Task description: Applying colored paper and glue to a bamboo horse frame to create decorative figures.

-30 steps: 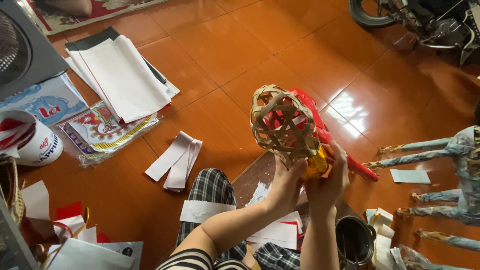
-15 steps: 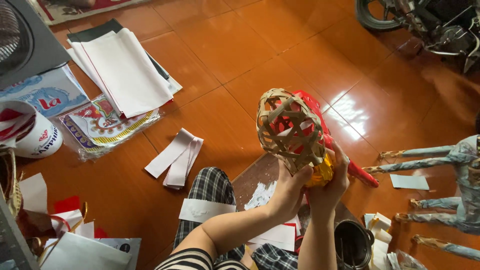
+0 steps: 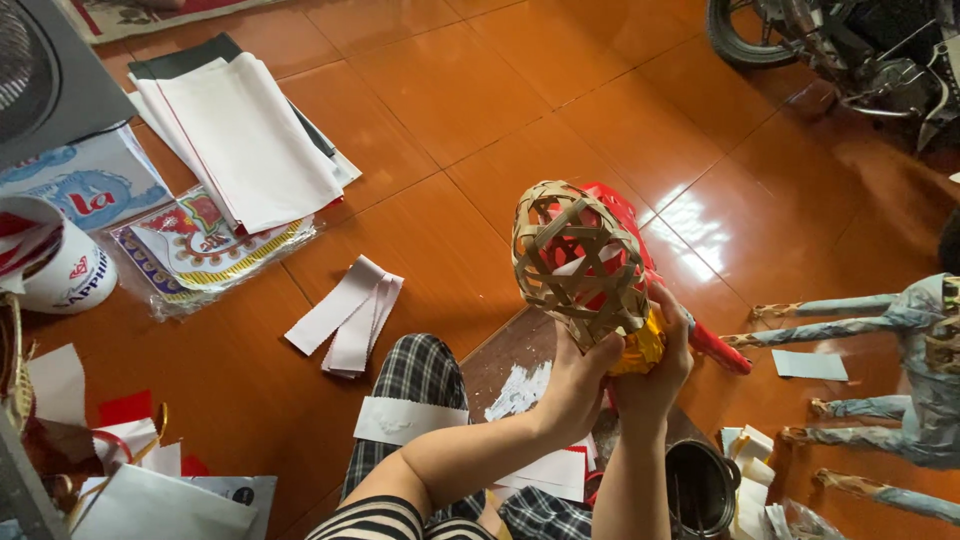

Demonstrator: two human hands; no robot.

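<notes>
Gripping the woven bamboo frame (image 3: 580, 262) at its yellow base, I am holding it up above my lap and the orange tiled floor (image 3: 450, 110). My left hand (image 3: 580, 385) is closing around its lower edge, and my right hand (image 3: 655, 370) is clasping the base beside it. Red paper (image 3: 620, 205) seems to be showing through the weave. White paper strips (image 3: 345, 315) are lying well apart.

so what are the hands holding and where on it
Both hands hold a woven bamboo frame at its lower, narrow end, where it is yellow: left hand from the left side, right hand underneath on the right.
</notes>
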